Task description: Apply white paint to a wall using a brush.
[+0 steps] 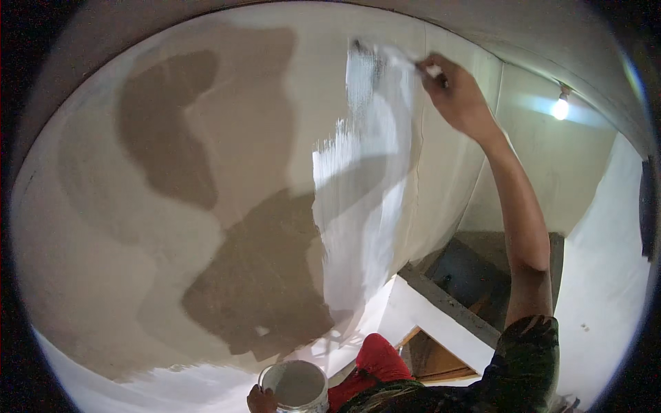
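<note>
My right hand is raised at the upper right, its fingers closed round the handle of a paintbrush. The brush is blurred, and its dark tip touches or nearly touches the wall at the top of a wet white paint strip. Bare beige wall lies left of the strip, with dark shadows across it. Low in the view, my left hand grips the left rim of a round bucket. Its inside looks greyish; how full it is I cannot tell.
A lit bulb hangs on the adjoining wall at the right. Beneath my right arm are a dark recess with a grey ledge and a wood-edged opening. The ceiling edge curves along the top. My red-clothed knee is beside the bucket.
</note>
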Demonstrator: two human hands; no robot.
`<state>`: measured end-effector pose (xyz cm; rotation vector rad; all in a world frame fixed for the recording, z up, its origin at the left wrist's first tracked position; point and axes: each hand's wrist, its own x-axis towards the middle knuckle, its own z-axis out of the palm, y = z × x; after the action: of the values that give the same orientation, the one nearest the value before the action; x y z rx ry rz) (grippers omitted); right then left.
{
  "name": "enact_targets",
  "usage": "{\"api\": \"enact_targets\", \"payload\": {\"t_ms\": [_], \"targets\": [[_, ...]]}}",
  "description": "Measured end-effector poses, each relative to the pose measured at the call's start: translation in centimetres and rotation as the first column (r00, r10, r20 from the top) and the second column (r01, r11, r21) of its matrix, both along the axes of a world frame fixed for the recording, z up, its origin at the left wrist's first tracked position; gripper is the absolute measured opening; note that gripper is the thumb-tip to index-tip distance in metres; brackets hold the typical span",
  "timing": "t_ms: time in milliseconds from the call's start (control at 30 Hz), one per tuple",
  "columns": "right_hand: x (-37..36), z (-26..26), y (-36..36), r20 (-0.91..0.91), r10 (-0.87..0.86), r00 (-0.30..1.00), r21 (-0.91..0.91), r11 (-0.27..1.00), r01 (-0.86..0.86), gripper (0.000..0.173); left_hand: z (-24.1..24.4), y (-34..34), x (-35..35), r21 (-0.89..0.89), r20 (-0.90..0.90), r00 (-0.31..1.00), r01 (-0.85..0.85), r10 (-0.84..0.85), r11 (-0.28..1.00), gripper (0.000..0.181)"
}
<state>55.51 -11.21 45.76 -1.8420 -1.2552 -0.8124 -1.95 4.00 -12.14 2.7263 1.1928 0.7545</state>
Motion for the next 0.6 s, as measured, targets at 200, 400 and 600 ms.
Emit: {"api": "enact_targets", "payload": {"t_ms": [200, 400, 600], "targets": [[1.7, 1.6, 5.6, 0.259, 0.053, 0.964, 0.208, 0.972, -0.109, 0.019, -3.2, 0.7, -1.2, 0.108, -0.05, 0.998, -0.02, 0.026, 0.994, 0.013], [-1.6, -1.6, 1.5, 0.032, 0.109, 0.993, -0.035, 0.994, -0.108, 0.02, -1.7, 0.0, -1.6, 0.108, -0.086, 0.995, -0.05, 0.059, 0.993, 0.014], [-0.4, 2.8, 2.2, 0.127, 0.02, 0.992, 0.142, 0.989, -0.038, 0.02, 1.0, 0.3, -0.2, -0.089, -0.296, 0.953, -0.092, 0.062, 0.992, 0.015]]}}
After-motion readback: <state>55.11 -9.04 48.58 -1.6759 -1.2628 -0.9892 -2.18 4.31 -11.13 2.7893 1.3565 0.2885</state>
